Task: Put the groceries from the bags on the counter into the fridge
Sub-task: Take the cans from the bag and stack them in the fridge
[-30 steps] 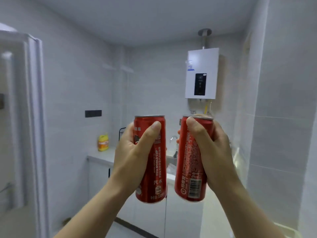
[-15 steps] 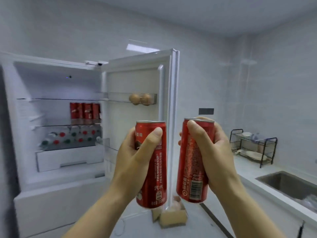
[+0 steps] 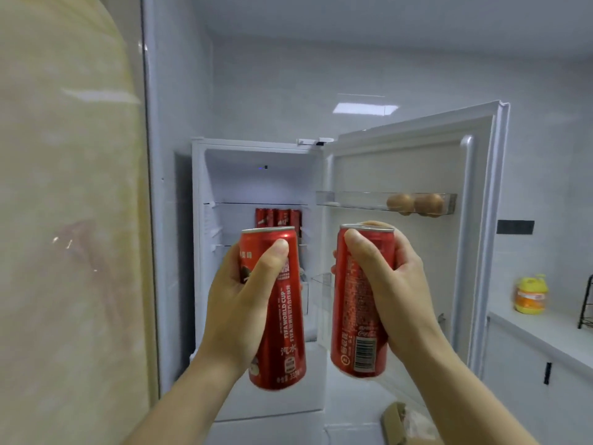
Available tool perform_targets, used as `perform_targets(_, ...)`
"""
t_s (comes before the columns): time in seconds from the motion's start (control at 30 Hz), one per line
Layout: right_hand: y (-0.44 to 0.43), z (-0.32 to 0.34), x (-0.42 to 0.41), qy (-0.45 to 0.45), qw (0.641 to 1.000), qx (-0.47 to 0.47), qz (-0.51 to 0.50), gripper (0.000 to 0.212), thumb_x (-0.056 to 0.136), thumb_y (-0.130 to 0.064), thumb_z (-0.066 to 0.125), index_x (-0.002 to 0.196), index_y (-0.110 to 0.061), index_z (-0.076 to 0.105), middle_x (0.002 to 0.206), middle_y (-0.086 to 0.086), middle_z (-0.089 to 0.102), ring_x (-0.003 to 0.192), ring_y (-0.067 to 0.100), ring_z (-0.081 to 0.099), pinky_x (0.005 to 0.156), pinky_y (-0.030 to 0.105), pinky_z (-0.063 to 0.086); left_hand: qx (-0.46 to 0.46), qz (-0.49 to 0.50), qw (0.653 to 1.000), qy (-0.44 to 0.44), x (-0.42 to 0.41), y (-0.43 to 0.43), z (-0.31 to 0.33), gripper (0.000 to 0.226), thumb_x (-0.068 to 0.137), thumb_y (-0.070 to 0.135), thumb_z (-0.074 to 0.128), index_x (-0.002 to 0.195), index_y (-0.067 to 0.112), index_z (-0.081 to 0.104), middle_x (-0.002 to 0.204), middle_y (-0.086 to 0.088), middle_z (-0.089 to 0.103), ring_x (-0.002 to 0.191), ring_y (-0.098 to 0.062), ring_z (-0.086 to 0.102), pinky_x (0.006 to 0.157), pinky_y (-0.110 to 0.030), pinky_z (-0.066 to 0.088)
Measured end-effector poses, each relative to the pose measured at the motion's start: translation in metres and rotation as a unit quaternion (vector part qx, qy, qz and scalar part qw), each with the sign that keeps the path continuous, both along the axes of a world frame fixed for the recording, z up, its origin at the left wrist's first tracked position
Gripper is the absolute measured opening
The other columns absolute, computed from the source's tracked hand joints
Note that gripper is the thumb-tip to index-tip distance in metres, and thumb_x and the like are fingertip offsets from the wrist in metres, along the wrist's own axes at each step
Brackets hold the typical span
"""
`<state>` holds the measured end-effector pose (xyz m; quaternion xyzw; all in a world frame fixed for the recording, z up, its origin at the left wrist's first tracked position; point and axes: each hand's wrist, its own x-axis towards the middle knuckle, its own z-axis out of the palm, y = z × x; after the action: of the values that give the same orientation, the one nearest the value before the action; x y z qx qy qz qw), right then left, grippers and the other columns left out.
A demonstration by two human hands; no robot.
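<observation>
My left hand (image 3: 239, 309) grips a tall red soda can (image 3: 282, 322) upright, thumb across its front. Beside it, my right hand (image 3: 394, 293) grips a second red can (image 3: 357, 319), barcode facing me. Both cans are held up at chest height in front of the open white fridge (image 3: 256, 175). Several red cans (image 3: 277, 217) stand on a shelf inside it. The fridge door (image 3: 475, 194) swings open to the right, with two brown eggs (image 3: 415, 203) in its top tray. The lower shelves are hidden behind my hands.
A beige glossy wall panel (image 3: 70, 220) fills the left side, close to me. A white counter (image 3: 545, 335) runs along the right with a yellow bottle (image 3: 529, 295) and a black rack (image 3: 587, 303). A cardboard box (image 3: 394, 422) lies on the floor below the door.
My view has swung left from the sink and water heater to face the open fridge, which is now centred. Both hands hold the cans in the same upright pose.
</observation>
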<state>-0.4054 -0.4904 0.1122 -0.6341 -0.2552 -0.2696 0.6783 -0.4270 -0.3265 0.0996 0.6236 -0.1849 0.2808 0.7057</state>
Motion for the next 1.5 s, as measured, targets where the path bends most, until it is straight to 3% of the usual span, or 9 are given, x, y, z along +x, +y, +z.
perform_targets(0.13,0.046,-0.006,0.013,0.001,1.0,0.0,0.012,0.037,0.06,-0.061,0.068,0.091,-0.043,0.063,0.09,0.002,0.071,0.079,0.02,0.071,0.066,0.034,0.06,0.002,0.02,1.0,0.006,0.012,0.046,-0.004,0.046,0.066,0.058,0.065,0.096,0.024,0.062,0.087,-0.007,0.071,0.078,-0.025,0.072,0.067,-0.035,0.059)
perform_targets(0.33,0.086,-0.012,0.046,0.016,1.0,-0.012,0.013,0.042,0.059,-0.062,0.069,0.096,-0.041,0.063,0.09,0.001,0.072,0.081,0.021,0.071,0.067,0.038,0.061,-0.012,0.024,1.0,0.011,0.044,0.085,-0.01,0.035,0.069,0.052,0.06,0.094,0.028,0.063,0.086,-0.005,0.071,0.077,-0.025,0.071,0.06,-0.026,0.057)
perform_targets(0.53,0.098,-0.015,0.1,0.022,1.0,-0.004,0.012,0.037,0.068,-0.049,0.07,0.101,-0.033,0.063,0.091,0.003,0.072,0.08,0.02,0.071,0.064,0.033,0.059,-0.013,0.045,0.999,0.01,0.097,0.102,-0.015,0.048,0.061,0.063,0.063,0.096,0.03,0.062,0.088,-0.002,0.071,0.081,-0.023,0.072,0.063,-0.028,0.057)
perform_targets(0.77,0.093,-0.012,0.184,0.016,0.999,0.016,0.024,0.027,0.071,-0.046,0.069,0.096,-0.035,0.065,0.089,0.006,0.071,0.078,0.027,0.071,0.066,0.042,0.061,0.009,0.047,0.999,0.013,0.176,0.096,-0.009,0.031,0.069,0.054,0.062,0.092,0.033,0.062,0.087,-0.004,0.071,0.082,-0.024,0.072,0.062,-0.026,0.057)
perform_targets(0.93,0.091,-0.009,0.239,0.015,0.999,0.014,0.035,0.038,0.066,-0.054,0.071,0.099,-0.037,0.064,0.089,0.003,0.071,0.077,0.023,0.072,0.064,0.038,0.06,0.01,0.065,0.998,0.01,0.227,0.096,-0.009,0.036,0.069,0.055,0.062,0.096,0.031,0.06,0.088,-0.004,0.071,0.081,-0.024,0.072,0.062,-0.026,0.057)
perform_targets(1.1,0.102,-0.017,0.294,0.027,0.999,0.014,0.032,0.029,0.07,-0.047,0.068,0.097,-0.036,0.065,0.088,-0.001,0.071,0.075,0.018,0.071,0.064,0.037,0.06,0.014,0.079,0.996,0.027,0.28,0.106,-0.014,0.028,0.069,0.055,0.06,0.091,0.038,0.06,0.088,-0.001,0.072,0.081,-0.023,0.072,0.065,-0.031,0.058)
perform_targets(1.2,0.114,-0.021,0.325,0.031,0.999,0.009,0.031,0.034,0.069,-0.048,0.068,0.1,-0.036,0.064,0.09,-0.002,0.071,0.077,0.018,0.072,0.065,0.037,0.061,0.008,0.08,0.996,0.023,0.311,0.117,-0.014,0.032,0.072,0.055,0.066,0.094,0.033,0.059,0.084,-0.001,0.071,0.078,-0.022,0.072,0.062,-0.028,0.057)
perform_targets(1.33,0.133,-0.021,0.365,0.033,0.999,0.019,0.025,0.037,0.07,-0.048,0.071,0.102,-0.032,0.063,0.087,-0.003,0.071,0.074,0.019,0.072,0.061,0.035,0.06,0.014,0.08,0.996,0.028,0.354,0.135,-0.013,0.038,0.069,0.054,0.061,0.099,0.032,0.058,0.087,0.0,0.072,0.081,-0.025,0.072,0.07,-0.041,0.06)
perform_targets(1.5,0.161,-0.015,0.412,0.026,0.999,0.037,0.012,0.033,0.072,-0.046,0.076,0.098,-0.03,0.065,0.084,0.0,0.07,0.07,0.021,0.071,0.055,0.033,0.058,0.019,0.078,0.997,0.018,0.407,0.167,-0.006,0.044,0.068,0.055,0.057,0.104,0.03,0.057,0.09,0.0,0.071,0.081,-0.026,0.072,0.072,-0.044,0.06)
